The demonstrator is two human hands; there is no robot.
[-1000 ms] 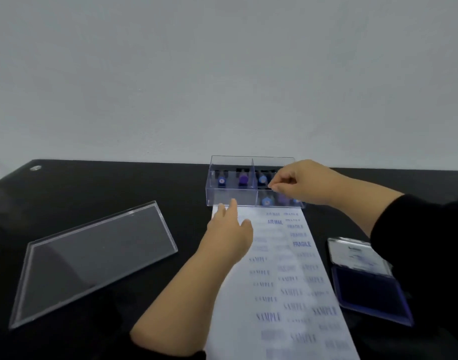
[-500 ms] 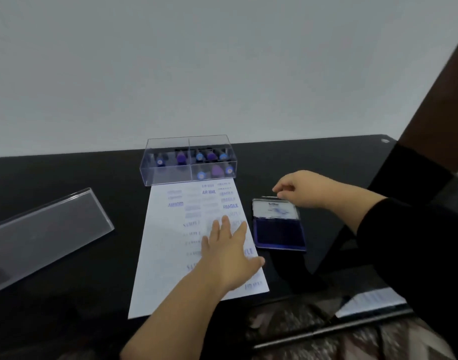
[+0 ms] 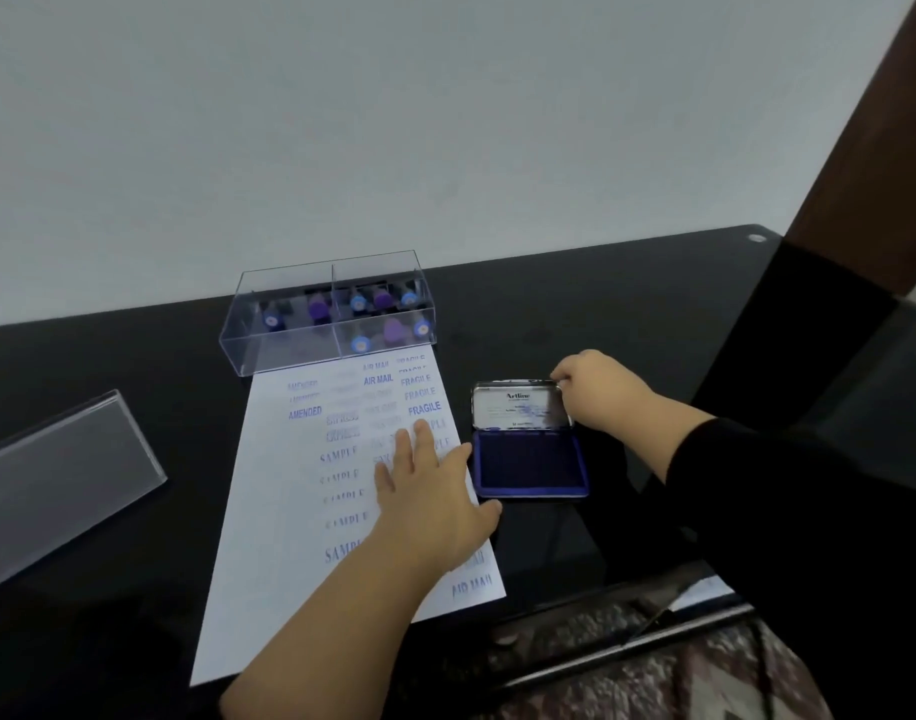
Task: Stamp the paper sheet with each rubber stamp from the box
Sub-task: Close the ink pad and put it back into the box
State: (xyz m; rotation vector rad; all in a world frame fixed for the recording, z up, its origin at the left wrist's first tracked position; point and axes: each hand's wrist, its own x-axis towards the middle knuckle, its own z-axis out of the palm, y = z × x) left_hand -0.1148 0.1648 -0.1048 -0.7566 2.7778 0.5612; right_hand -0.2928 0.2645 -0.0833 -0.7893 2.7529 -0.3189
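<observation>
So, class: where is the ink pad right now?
In the head view, the ink pad lies open on the black table, right of the paper sheet, beneath the right hand.

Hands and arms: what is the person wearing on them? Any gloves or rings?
No gloves, and no rings or watch that I can see. The left hand and its forearm are bare up to the picture's edge. The right hand is bare too, but a long black sleeve covers that arm down to the forearm.
</observation>
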